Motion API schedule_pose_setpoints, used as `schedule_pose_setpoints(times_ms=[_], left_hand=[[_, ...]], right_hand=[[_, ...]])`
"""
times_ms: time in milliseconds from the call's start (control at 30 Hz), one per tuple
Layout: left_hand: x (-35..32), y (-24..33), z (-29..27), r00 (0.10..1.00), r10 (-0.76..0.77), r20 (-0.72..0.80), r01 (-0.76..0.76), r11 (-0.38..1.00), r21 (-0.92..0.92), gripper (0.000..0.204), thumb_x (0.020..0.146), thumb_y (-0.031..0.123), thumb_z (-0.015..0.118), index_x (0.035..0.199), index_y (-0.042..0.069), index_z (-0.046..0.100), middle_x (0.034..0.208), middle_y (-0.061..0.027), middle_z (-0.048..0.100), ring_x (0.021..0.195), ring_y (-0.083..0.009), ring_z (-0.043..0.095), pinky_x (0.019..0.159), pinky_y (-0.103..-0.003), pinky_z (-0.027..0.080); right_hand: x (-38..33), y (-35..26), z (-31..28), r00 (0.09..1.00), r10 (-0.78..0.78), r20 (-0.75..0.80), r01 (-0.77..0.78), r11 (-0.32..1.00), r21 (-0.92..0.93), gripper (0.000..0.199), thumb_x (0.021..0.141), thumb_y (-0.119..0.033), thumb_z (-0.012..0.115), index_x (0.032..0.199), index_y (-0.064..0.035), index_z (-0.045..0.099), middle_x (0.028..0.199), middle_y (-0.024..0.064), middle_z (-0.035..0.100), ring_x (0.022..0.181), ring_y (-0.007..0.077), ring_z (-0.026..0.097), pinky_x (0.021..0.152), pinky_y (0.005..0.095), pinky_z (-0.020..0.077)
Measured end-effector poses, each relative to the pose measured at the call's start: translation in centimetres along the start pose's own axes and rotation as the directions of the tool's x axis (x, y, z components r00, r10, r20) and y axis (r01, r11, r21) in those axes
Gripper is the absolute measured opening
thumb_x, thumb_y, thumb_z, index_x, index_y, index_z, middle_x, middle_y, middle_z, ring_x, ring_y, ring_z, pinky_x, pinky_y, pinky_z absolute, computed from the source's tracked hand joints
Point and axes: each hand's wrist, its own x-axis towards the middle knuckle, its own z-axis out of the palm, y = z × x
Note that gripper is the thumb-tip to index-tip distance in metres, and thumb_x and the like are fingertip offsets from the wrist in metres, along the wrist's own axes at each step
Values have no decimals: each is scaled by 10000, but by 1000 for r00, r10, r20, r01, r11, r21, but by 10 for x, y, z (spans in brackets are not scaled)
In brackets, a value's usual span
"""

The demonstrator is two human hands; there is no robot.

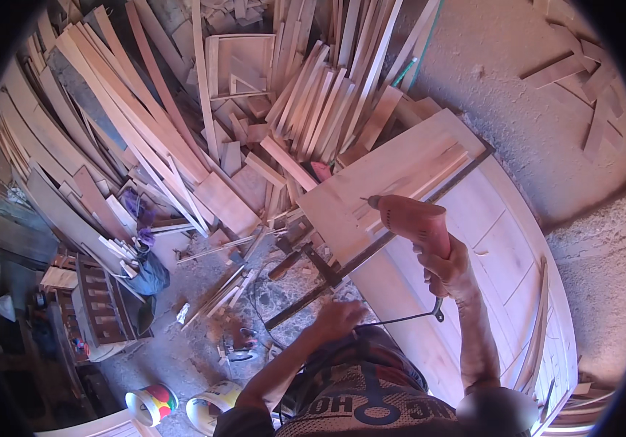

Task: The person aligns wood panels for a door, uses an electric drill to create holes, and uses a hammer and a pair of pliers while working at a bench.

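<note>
In my right hand [447,269] is a red-orange power drill [416,222], gripped by its handle. Its bit points left, above a large pale wooden panel [502,218]. From the handle's base a dark cord [404,319] runs left toward my waist. My left hand [337,320] is beside the panel's near left edge, close to that cord. Blur on its fingers hides whether it touches the cord. A long metal bar clamp [302,301] crosses the panel diagonally, its wooden handle [284,266] sticking out on the left. Narrow wooden strips [440,169] lie along the panel's far part.
Stacked planks [131,124] and offcuts [313,109] fill the far left and middle. Two buckets [151,405] stand at the lower left, near a slatted wooden piece [101,302]. Scrap boards [582,73] lie on the floor at the far right.
</note>
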Motion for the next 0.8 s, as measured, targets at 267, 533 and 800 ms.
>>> schedule_pose_setpoints(times_ms=[267, 533, 800], left_hand=[[126, -5, -131, 868, -139, -477, 6, 963, -269, 329, 1026, 258, 506, 1118, -23, 648, 1031, -129, 694, 1010, -206, 653, 891, -347, 496], [261, 37, -212, 898, 113, -426, -296, 871, -392, 456, 1024, 427, 514, 1109, -2, 645, 999, -89, 673, 941, -140, 609, 846, -302, 481], [295, 12, -219, 840, -84, -535, -283, 775, -565, 502, 1018, 371, 501, 728, 6, 685, 661, -56, 656, 626, -106, 563, 625, -271, 458]], right_hand=[[88, -56, 8, 982, 58, 179, -4, 957, -289, 430, 852, -212, 667, 1207, 10, 572, 710, 45, 586, 550, 116, 562, 445, 297, 468], [186, -111, 51, 950, 66, 305, 81, 893, -443, 379, 867, -246, 666, 1134, 16, 601, 666, 79, 596, 523, 141, 597, 413, 301, 473], [227, -129, 74, 935, 206, 289, 23, 778, -628, 384, 930, -382, 610, 1054, -18, 623, 694, 39, 574, 586, 141, 630, 414, 297, 485]])
